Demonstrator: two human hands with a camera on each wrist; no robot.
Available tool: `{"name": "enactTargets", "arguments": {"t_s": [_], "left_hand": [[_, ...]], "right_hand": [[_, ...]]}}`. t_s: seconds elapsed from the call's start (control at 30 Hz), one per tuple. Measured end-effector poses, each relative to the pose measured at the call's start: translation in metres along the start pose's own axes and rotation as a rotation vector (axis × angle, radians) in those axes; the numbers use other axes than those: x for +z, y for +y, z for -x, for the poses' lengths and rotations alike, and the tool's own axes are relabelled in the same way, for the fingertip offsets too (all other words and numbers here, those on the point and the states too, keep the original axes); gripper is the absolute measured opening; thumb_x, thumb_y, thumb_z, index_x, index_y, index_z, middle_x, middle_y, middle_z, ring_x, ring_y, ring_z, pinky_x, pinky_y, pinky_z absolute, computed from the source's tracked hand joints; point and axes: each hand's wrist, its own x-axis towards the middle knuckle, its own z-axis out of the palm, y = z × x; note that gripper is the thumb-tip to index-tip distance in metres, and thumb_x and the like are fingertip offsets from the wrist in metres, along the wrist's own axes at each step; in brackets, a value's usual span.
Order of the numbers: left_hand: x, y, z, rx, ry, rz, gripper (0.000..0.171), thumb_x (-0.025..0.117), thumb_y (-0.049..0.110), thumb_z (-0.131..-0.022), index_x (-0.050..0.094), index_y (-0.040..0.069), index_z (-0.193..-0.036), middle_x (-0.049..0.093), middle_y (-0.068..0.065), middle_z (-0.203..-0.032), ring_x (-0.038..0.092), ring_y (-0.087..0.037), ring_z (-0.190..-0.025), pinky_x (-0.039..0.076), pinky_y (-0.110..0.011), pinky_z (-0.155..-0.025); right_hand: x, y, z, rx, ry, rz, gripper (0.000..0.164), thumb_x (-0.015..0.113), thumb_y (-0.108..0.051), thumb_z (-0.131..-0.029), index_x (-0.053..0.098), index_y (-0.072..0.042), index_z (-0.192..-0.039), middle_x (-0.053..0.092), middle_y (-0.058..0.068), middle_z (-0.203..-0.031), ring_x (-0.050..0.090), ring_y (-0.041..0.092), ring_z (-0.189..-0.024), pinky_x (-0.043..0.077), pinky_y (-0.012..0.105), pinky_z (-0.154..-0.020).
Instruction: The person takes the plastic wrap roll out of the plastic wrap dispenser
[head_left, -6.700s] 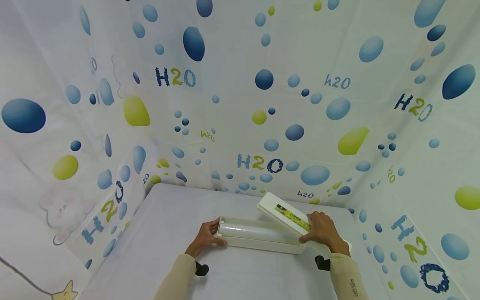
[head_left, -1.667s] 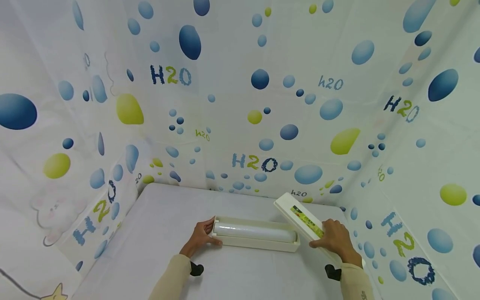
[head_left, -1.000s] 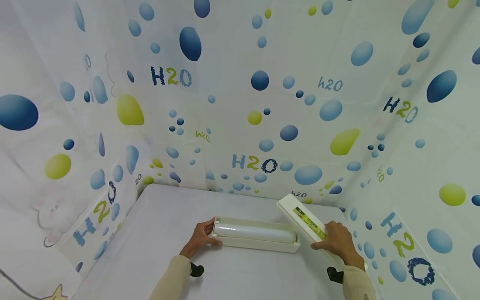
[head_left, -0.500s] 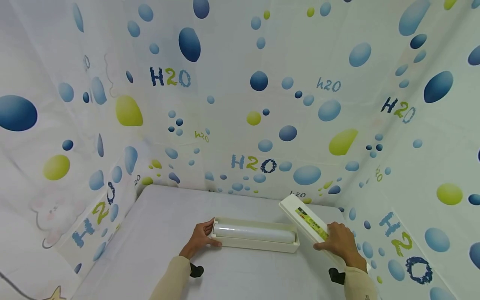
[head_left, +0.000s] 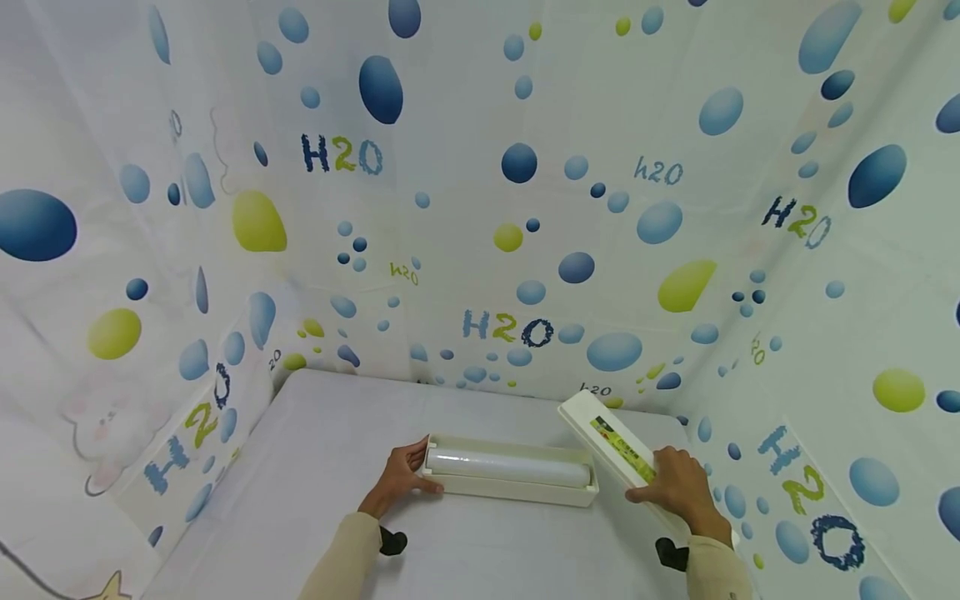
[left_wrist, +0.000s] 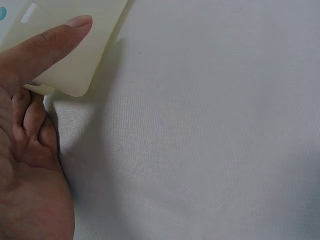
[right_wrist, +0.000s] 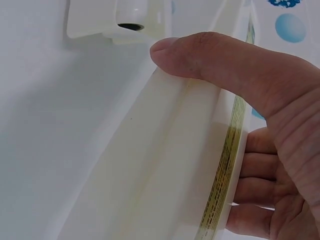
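A long cream-white cling film box (head_left: 517, 490) lies uncovered on the table, a shiny roll of cling film (head_left: 510, 467) inside it. Its left end is gripped by my left hand (head_left: 397, 482); the left wrist view shows the thumb flat along the box's side (left_wrist: 75, 70) and the fingers bent behind the end. My right hand (head_left: 681, 492) holds the box's lid (head_left: 581, 408), white with a green and yellow label, tilted to the right of the box. In the right wrist view the thumb lies on one edge of the lid (right_wrist: 145, 180) and the fingers on the labelled face.
A white cloth covers the table (head_left: 337, 417). White curtains (head_left: 450, 208) with blue and green drops and H2O lettering enclose the back and both sides. A dark clip-like piece (head_left: 392, 542) sits at the left wrist, another (head_left: 671, 554) at the right.
Since the oldest frame, my right hand has moved the lid right, off the box, so the roll's right end shows. My left hand stays on the box. The last half second shows almost no movement.
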Motion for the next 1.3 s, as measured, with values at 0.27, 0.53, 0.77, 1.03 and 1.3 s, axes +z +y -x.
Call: {"name": "enactTargets", "arguments": {"t_s": [0.27,0.53,0.77,1.03,1.3], "left_hand": [[0.001,0.0,0.0,-0.01,0.002,-0.011,0.108,0.097,-0.008,-0.073,0.035,-0.015,-0.162,0.043,-0.035,-0.164,0.048,-0.055,-0.152,0.046,-0.051,-0.124],[0.002,0.004,0.001,-0.011,0.005,-0.012,0.108,0.097,-0.008,-0.073,0.035,-0.015,-0.161,0.042,-0.035,-0.164,0.047,-0.055,-0.152,0.046,-0.051,-0.124],[0.003,0.007,0.004,-0.027,0.005,-0.01,0.11,0.097,-0.008,-0.073,0.034,-0.014,-0.162,0.04,-0.035,-0.166,0.045,-0.055,-0.153,0.044,-0.055,-0.126],[0.004,0.006,0.003,-0.033,0.012,-0.018,0.11,0.097,-0.008,-0.072,0.035,-0.014,-0.162,0.041,-0.034,-0.166,0.046,-0.054,-0.154,0.043,-0.055,-0.126],[0.003,0.003,0.003,-0.02,0.015,-0.024,0.111,0.098,-0.007,-0.072,0.035,-0.014,-0.162,0.042,-0.035,-0.165,0.047,-0.055,-0.152,0.046,-0.052,-0.125]], "right_hand": [[0.001,0.003,0.002,0.018,-0.007,-0.01,0.075,0.104,-0.045,-0.062,0.072,0.008,-0.105,0.067,0.007,-0.079,0.06,0.02,-0.068,0.05,0.031,-0.057],[0.003,0.009,0.004,-0.016,0.019,0.016,0.067,0.104,-0.044,-0.06,0.072,0.005,-0.094,0.065,0.006,-0.075,0.058,0.02,-0.065,0.047,0.031,-0.055],[0.004,0.01,0.007,-0.02,0.025,0.018,0.067,0.104,-0.044,-0.06,0.071,0.004,-0.093,0.065,0.005,-0.074,0.057,0.02,-0.065,0.047,0.031,-0.055],[0.005,0.013,0.009,0.003,0.014,0.019,0.066,0.104,-0.044,-0.06,0.07,0.003,-0.092,0.064,0.005,-0.074,0.057,0.02,-0.066,0.045,0.03,-0.055],[0.004,0.017,0.011,0.018,0.008,0.011,0.07,0.103,-0.046,-0.061,0.071,0.005,-0.095,0.064,0.006,-0.076,0.057,0.02,-0.067,0.045,0.03,-0.056]]}}
